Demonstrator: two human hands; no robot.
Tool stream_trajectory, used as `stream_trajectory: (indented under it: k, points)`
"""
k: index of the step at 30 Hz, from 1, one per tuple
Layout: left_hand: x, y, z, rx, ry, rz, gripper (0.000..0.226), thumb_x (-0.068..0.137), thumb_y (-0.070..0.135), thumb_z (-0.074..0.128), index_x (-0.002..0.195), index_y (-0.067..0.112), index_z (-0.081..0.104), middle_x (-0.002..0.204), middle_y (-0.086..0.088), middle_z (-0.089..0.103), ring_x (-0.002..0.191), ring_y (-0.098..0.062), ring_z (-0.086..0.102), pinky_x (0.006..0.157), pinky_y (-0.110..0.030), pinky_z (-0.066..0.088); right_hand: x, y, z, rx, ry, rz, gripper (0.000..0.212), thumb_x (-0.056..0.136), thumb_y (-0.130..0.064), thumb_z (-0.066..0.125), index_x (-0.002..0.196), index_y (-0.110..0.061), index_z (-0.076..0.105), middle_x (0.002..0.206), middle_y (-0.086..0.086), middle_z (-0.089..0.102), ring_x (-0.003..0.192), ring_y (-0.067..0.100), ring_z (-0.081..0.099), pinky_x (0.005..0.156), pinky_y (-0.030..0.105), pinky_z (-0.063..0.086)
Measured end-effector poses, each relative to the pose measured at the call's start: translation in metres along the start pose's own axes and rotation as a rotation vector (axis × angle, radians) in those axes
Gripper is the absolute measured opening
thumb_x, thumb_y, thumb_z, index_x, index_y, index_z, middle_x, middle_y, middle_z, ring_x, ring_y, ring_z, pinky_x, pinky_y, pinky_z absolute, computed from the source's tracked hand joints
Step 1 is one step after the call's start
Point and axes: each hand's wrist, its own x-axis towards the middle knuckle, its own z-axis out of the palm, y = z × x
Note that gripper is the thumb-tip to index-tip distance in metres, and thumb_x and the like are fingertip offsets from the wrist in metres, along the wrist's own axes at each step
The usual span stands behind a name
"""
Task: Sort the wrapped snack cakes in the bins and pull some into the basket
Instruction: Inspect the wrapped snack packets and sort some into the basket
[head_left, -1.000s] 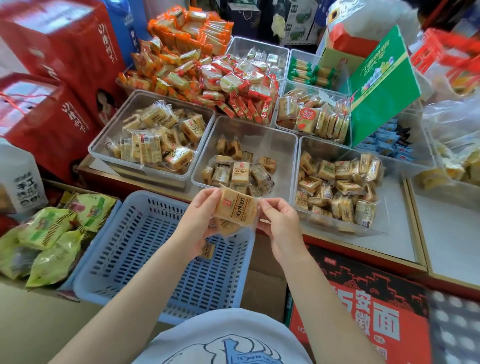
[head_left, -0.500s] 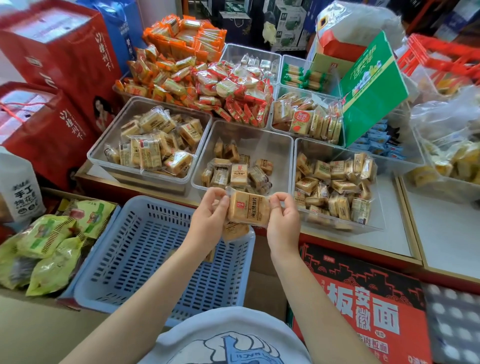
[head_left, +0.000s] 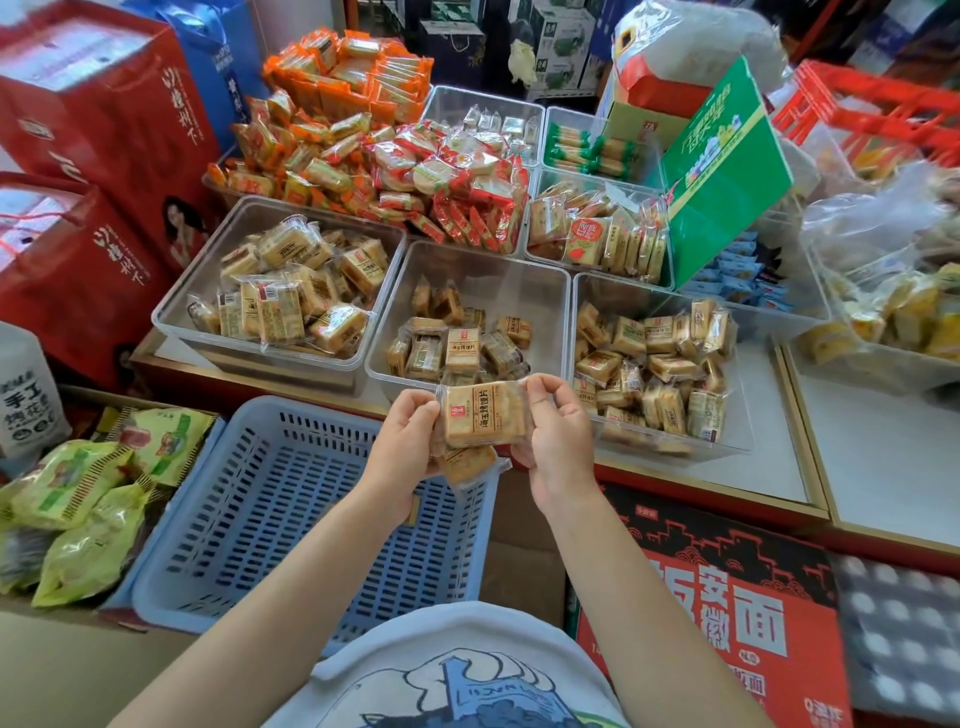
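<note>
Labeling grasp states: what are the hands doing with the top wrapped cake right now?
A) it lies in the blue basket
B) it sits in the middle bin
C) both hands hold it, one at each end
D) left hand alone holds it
C: the left hand and right hand each pinch an end of the wrapped cake, held up over the blue basket rim.

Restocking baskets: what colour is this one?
Light blue basket, with slotted sides and floor; head view.

Worktop (head_left: 769, 467): carrying clear bins along its near edge.
Left bin (head_left: 179, 306): sitting at the left end.
Middle bin (head_left: 540, 291): lying beside it.
Right bin (head_left: 737, 431): resting towards the right.
Floor: bearing a blue basket (head_left: 270, 519) below the near edge.
</note>
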Motion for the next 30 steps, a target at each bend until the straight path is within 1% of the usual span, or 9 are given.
stream_trajectory:
  k: [5, 8, 11, 13, 16, 20, 23, 26, 30]
  points:
    - [0.004, 0.005, 0.0, -0.063, -0.019, -0.036, 0.019, 0.109, 0.038, 0.045, 0.109, 0.022, 0.056, 0.112, -0.009, 0.074, 0.097, -0.025, 0.073, 0.076, -0.042, 0.062, 0.006, 0.002, 0.003, -0.121, 0.044, -0.081, 0.018, 0.108, -0.024, 0.049, 0.094, -0.021, 0.061, 0.102, 0.013, 0.073, 0.094, 0.03, 0.073, 0.075, 0.045, 0.061]
    - [0.005, 0.01, -0.004, -0.093, -0.148, -0.026, 0.048, 0.086, 0.053, 0.066, 0.124, 0.026, 0.052, 0.118, -0.007, 0.072, 0.103, -0.024, 0.073, 0.08, -0.042, 0.063, 0.008, 0.007, 0.003, -0.246, 0.049, -0.101, 0.019, 0.108, -0.03, 0.046, 0.095, -0.024, 0.059, 0.102, 0.011, 0.071, 0.098, 0.029, 0.07, 0.084, 0.052, 0.059]
    - [0.005, 0.007, -0.007, -0.054, -0.187, 0.002, 0.074, 0.069, 0.045, 0.081, 0.133, 0.028, 0.048, 0.125, -0.009, 0.069, 0.11, -0.025, 0.071, 0.087, -0.047, 0.062, 0.01, 0.01, 0.002, -0.336, -0.01, -0.079, 0.024, 0.109, -0.029, 0.041, 0.096, -0.016, 0.057, 0.093, 0.007, 0.064, 0.09, 0.026, 0.063, 0.082, 0.049, 0.057]
    - [0.008, 0.006, -0.012, -0.039, -0.165, 0.027, 0.065, 0.075, 0.035, 0.084, 0.131, 0.029, 0.052, 0.121, -0.01, 0.071, 0.107, -0.025, 0.072, 0.087, -0.047, 0.062, 0.013, 0.008, -0.001, -0.384, -0.054, -0.056, 0.02, 0.107, -0.024, 0.043, 0.102, -0.009, 0.057, 0.093, 0.007, 0.058, 0.087, 0.022, 0.056, 0.076, 0.04, 0.052]
    - [0.012, 0.009, -0.021, 0.145, -0.185, 0.115, 0.052, 0.082, 0.021, 0.085, 0.125, 0.033, 0.058, 0.115, -0.005, 0.07, 0.099, -0.019, 0.073, 0.074, -0.03, 0.062, 0.015, -0.001, -0.005, -0.42, -0.139, -0.088, 0.017, 0.105, -0.026, 0.05, 0.118, -0.016, 0.055, 0.112, 0.0, 0.06, 0.098, 0.009, 0.058, 0.075, 0.021, 0.045]
    - [0.01, 0.014, -0.018, 0.438, -0.247, 0.241, 0.058, 0.075, 0.022, 0.091, 0.121, 0.033, 0.058, 0.109, 0.003, 0.068, 0.087, -0.007, 0.07, 0.07, -0.021, 0.059, 0.01, -0.005, 0.001, -0.604, -0.472, -0.08, 0.04, 0.096, -0.048, 0.064, 0.129, -0.029, 0.051, 0.118, -0.002, 0.065, 0.102, 0.01, 0.067, 0.075, 0.02, 0.056]
    - [0.007, 0.014, -0.017, 0.499, -0.388, 0.239, 0.074, 0.069, 0.013, 0.094, 0.126, 0.028, 0.05, 0.116, 0.002, 0.067, 0.094, -0.003, 0.071, 0.074, -0.023, 0.059, 0.009, 0.003, 0.004, -0.744, -0.543, -0.076, 0.066, 0.082, -0.057, 0.078, 0.133, -0.033, 0.042, 0.123, -0.001, 0.06, 0.105, 0.013, 0.065, 0.081, 0.026, 0.058]
    - [0.003, 0.017, -0.023, 0.445, -0.446, 0.171, 0.067, 0.079, 0.014, 0.087, 0.131, 0.029, 0.047, 0.114, 0.003, 0.067, 0.091, 0.002, 0.07, 0.072, -0.019, 0.055, 0.011, 0.004, 0.001, -0.618, -0.492, -0.044, 0.07, 0.086, -0.049, 0.078, 0.14, -0.033, 0.038, 0.126, 0.001, 0.059, 0.106, 0.012, 0.065, 0.082, 0.026, 0.059]
    - [0.008, 0.02, -0.03, 0.19, -0.317, 0.057, 0.069, 0.086, 0.013, 0.08, 0.138, 0.026, 0.037, 0.116, -0.009, 0.07, 0.098, -0.017, 0.074, 0.078, -0.032, 0.062, 0.015, -0.002, -0.003, -0.335, -0.406, -0.036, 0.054, 0.099, -0.04, 0.063, 0.146, -0.046, 0.038, 0.122, -0.004, 0.06, 0.106, 0.015, 0.067, 0.083, 0.032, 0.06]
